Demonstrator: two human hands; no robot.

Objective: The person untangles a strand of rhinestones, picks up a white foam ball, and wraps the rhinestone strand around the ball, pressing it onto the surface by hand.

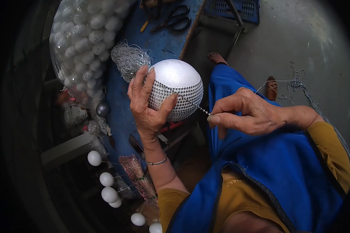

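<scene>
A white foam ball (175,73) rests in my left hand (147,103), its fingers spread around the left side and the thumb pressing near the front. Rows of silvery beads wrap the lower part of the ball, while its top is bare white. From the beaded part a short stretch of bead chain (204,111) runs to my right hand (245,112), where thumb and forefinger pinch it. Behind my left hand lies a tangled bundle of silver bead chain (130,60) on the blue table.
A clear bag of white speckled balls (91,42) stands at the upper left. Black-handled scissors (178,19) lie on the blue table (118,103). Several white balls on sticks (109,194) jut out at the lower left. Loose strands (297,81) hang at the right.
</scene>
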